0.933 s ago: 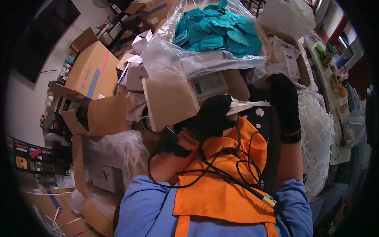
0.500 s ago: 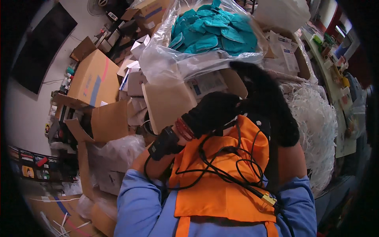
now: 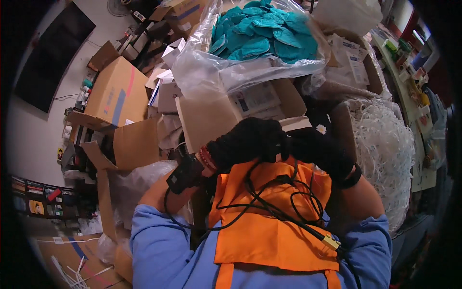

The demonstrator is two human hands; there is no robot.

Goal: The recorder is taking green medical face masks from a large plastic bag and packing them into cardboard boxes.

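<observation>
We had L hand and R hand together, fingers curled; b/c the grip was hidden, we couldn't tell if smth was held. The open box lay just beyond. Loose cable on apron was near: its loops could maybe snag fingers.

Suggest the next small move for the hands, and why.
Probably ease the right hand slightly away from the left hand: the two appear to meet in front of the orange apron, hiding nearly all that lies between them, so a small gap might show what, if anything, they hold.
</observation>
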